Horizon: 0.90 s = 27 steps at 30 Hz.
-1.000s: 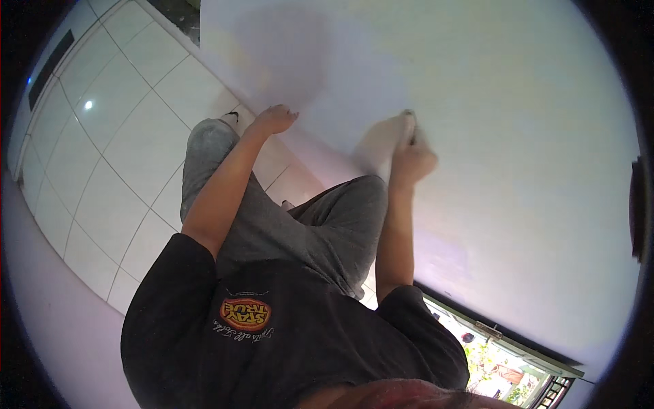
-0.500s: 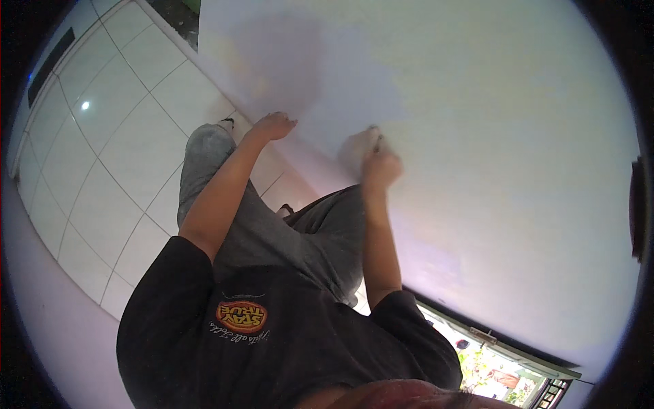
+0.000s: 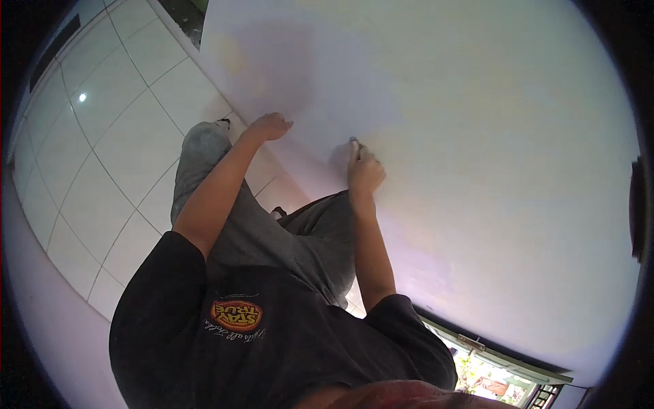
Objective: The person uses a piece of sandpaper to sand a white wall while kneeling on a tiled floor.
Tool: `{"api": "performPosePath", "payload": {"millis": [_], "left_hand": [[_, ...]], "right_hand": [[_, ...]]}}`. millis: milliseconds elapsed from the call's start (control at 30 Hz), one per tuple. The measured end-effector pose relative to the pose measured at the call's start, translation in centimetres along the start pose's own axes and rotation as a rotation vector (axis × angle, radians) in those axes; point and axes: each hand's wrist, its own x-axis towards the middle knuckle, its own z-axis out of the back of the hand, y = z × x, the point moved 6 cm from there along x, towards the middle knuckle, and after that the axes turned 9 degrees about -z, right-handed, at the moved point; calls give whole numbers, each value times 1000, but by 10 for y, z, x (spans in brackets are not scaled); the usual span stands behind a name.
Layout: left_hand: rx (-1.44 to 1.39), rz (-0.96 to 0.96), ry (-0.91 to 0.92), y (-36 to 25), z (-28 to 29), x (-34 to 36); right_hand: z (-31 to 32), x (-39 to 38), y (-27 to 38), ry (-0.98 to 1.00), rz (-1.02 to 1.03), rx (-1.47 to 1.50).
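Note:
Against the pale wall (image 3: 490, 170), my right hand (image 3: 368, 170) is closed round a small, dark-edged piece (image 3: 353, 140). Only its tip shows past my fingers, too little to tell its kind. A soft shadow falls on the wall just left of this hand. My left hand (image 3: 270, 126) hangs in front of the wall's lower edge, above the bent knee, with its fingers curled in. Nothing shows in it, though its palm side is turned away. A pinkish-grey patch (image 3: 272, 68) colours the wall beyond my hands.
White floor tiles (image 3: 122, 136) stretch along the left. My legs in grey trousers (image 3: 272, 235) are folded close to the wall. A window-like opening with a frame (image 3: 490, 351) is at the lower right, with plants behind it. A dark object (image 3: 637, 208) lies at the right rim.
My right hand has moved slightly left and down along the wall, and its motion blur has cleared. My left hand has barely shifted.

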Motion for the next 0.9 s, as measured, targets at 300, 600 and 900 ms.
{"api": "performPosePath", "payload": {"millis": [300,600,900], "left_hand": [[11,37,13,4,2,-10],[66,-57,11,31,-20,12],[15,-12,-22,-9,2,0]], "right_hand": [[90,44,-7,-172,-287,377],[13,0,11,-58,-39,148],[16,10,-13,-65,-53,64]]}}
